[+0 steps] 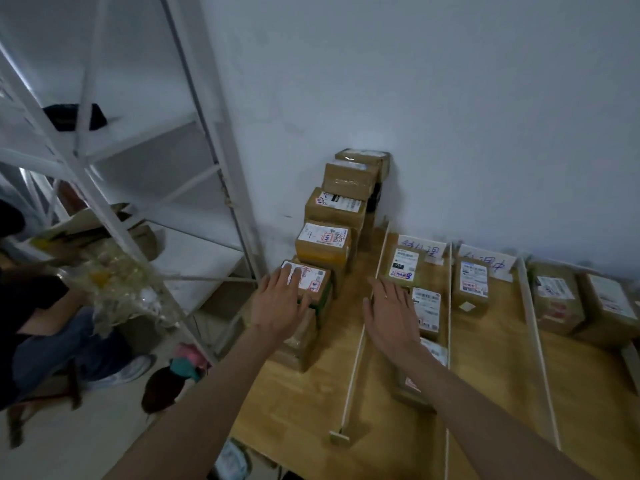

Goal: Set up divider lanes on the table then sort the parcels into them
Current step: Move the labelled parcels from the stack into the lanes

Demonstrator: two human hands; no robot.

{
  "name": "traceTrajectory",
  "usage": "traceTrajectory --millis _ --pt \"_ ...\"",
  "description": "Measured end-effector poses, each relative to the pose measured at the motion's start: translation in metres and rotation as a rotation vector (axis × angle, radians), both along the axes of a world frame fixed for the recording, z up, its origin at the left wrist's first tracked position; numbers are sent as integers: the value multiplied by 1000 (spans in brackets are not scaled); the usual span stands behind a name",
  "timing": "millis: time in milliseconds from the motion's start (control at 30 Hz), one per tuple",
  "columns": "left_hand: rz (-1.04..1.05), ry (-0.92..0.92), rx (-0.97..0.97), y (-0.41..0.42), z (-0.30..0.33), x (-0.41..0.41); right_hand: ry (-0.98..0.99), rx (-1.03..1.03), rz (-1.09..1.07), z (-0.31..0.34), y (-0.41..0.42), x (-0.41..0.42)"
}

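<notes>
Parcels sit in lanes on the wooden table (485,393), split by thin white dividers. Nearest divider (360,344) runs toward 12 o'clock from the front edge. Right of it, the first lane holds a row of labelled boxes: one mostly hidden under the right forearm, then a white-labelled one (426,311), then a farther one (401,265) by the wall. Next lane over, at 2 o'clock, has a single box (472,284), and past another divider (535,327) there's a pair of boxes (581,301) side by side. Handwritten paper signs (420,249) lean on the wall behind the lanes.

Left of the lanes, a stepped stack of boxes (329,237) climbs toward the wall at 11 o'clock. Left hand (278,303) rests fingers spread and pretty flat on the nearest top box (308,280), not really gripping it. Right hand (389,315) is open, fingers straight, holding nothing, over the first lane. White shelving (145,174) stands at 9 o'clock.
</notes>
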State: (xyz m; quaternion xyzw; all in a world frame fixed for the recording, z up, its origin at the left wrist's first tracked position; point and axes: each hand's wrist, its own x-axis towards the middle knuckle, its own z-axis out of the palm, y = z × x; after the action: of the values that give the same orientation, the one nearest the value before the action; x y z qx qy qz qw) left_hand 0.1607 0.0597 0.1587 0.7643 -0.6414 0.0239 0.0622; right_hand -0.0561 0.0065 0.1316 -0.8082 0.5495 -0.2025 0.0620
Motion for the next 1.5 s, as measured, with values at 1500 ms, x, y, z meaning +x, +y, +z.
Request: traceTrajectory --millis 1500 --pt "-138 829 102 -222 -60 116 -635 319 -436 -28 -150 148"
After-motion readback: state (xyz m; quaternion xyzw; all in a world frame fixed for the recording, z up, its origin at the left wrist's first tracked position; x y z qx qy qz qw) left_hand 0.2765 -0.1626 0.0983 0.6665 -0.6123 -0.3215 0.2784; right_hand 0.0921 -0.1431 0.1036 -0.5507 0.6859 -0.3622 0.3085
